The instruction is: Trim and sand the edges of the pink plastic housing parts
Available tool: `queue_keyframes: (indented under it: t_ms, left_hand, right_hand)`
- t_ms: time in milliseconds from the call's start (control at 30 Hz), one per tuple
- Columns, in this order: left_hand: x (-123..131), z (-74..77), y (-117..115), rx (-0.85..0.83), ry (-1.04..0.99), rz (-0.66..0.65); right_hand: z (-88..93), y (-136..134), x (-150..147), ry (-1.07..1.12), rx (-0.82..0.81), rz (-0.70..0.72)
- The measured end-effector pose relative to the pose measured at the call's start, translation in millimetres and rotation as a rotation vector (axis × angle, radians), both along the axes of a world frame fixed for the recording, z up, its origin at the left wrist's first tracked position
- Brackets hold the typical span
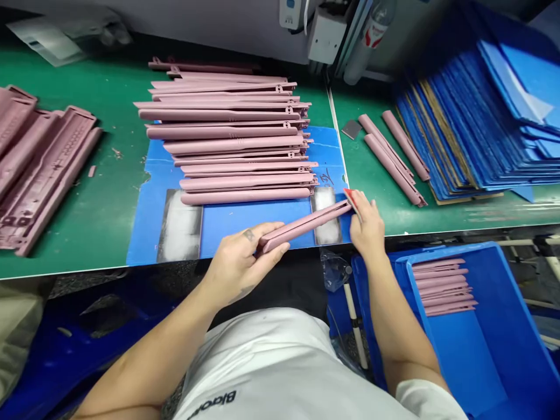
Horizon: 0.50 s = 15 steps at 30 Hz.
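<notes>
Shells [48, 169], pink and hollow, lie at 9 o'clock on the green tabletop [118, 87]; slender pink pieces [236, 132] line up at 12 on a blue board [245, 219]. Over its front edge, the left hand [242, 262] grips a long, rounded workpiece [308, 224], axis running from 8 toward 2 o'clock. The right hand [367, 224] pinches something thin and red [349, 195], apparently against the workpiece's far end. A plastic bin [464, 356] sits at 4, stacked blue sheets [464, 128] at 2.

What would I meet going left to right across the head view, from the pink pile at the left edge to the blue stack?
Pink pile → left hand → held pink piece → right hand → blue stack.
</notes>
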<state>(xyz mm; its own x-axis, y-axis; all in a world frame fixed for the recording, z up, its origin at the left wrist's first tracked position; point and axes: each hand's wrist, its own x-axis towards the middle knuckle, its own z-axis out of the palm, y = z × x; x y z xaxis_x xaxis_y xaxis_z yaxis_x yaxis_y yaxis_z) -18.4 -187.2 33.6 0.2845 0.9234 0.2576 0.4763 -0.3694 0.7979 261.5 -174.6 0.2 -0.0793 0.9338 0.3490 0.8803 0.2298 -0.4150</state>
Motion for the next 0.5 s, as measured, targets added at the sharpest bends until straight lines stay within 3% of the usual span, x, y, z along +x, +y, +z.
queue_keyframes:
  t_ms: [67, 167, 233, 367, 433, 500]
  left_hand:
    - [1, 2.6, -2, 0.094, 0.037, -0.032]
    - [4, 6.0, -4, 0.202, 0.094, -0.110]
    - [4, 5.7, -4, 0.230, 0.104, -0.116]
    - [-2, -0.4, -1, 0.189, 0.068, -0.101]
    - [-6, -3.8, 5, 0.150, 0.059, -0.105]
    - [-8, -7.5, 14, 0.091, 0.048, -0.069]
  right_hand:
    - [6.3, -9, -2, -0.005, 0.007, 0.014]
    - [18.4, -30, -26, 0.054, 0.104, 0.383]
    - [15.4, -29, -23, 0.063, 0.146, 0.476]
    - [-10.9, 3, 33, -0.035, -0.028, 0.001]
    - [-17.7, 12, 50, -0.050, -0.067, -0.045]
    - [-17.8, 11, 50, -0.055, -0.028, 0.023]
